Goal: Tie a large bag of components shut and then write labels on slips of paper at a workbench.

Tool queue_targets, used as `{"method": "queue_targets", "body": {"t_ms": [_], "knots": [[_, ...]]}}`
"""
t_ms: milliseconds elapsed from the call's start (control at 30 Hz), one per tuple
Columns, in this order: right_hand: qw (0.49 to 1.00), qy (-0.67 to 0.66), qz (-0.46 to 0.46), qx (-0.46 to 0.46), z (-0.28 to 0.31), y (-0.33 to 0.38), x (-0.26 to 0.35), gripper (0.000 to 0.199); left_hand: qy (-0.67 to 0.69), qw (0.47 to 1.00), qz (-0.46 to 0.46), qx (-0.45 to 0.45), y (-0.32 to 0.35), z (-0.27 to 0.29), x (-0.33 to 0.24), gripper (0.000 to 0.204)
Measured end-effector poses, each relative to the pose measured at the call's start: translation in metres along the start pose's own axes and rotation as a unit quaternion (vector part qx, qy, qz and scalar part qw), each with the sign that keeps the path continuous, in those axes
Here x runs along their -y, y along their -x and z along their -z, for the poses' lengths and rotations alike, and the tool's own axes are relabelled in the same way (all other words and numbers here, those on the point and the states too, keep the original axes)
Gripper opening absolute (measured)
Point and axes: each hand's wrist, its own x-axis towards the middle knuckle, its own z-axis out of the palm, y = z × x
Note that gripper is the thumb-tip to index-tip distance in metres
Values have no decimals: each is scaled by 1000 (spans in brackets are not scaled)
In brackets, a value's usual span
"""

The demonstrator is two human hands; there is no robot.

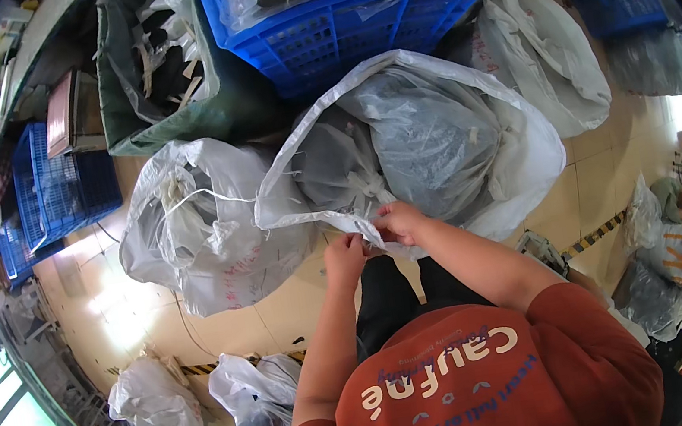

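A large white woven sack stands wide at the mouth in front of me. Inside it lie a bulging clear plastic bag with dark contents and a second, smaller clear bag with its neck gathered. My left hand is closed on the near rim of the sack. Close beside it, my right hand pinches the same stretch of rim, the fabric bunched between the two. The fingertips are partly hidden, so any small thing in them cannot be made out.
Another white sack stands at the left, with a white cord across its top. Beyond are a blue crate and a green bin of scraps. More white sacks stand at the far right. Plastic bags lie behind on the left.
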Motion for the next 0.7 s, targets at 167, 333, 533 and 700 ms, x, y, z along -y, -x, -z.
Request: {"method": "queue_targets", "body": {"t_ms": [167, 333, 533, 700], "knots": [[995, 31, 41, 85, -6, 1, -1, 14, -47, 995, -81, -22, -9, -3, -9, 20], [968, 1, 240, 75, -5, -2, 29, 15, -121, 977, -171, -23, 0, 32, -8, 21], [947, 20, 265, 181, -12, 21, 55, 12, -238, 955, -171, -53, 39, 82, -63, 17], [711, 465, 504, 156, -44, 42, 32, 16, -416, 846, -327, -67, 35, 96, -129, 9]]}}
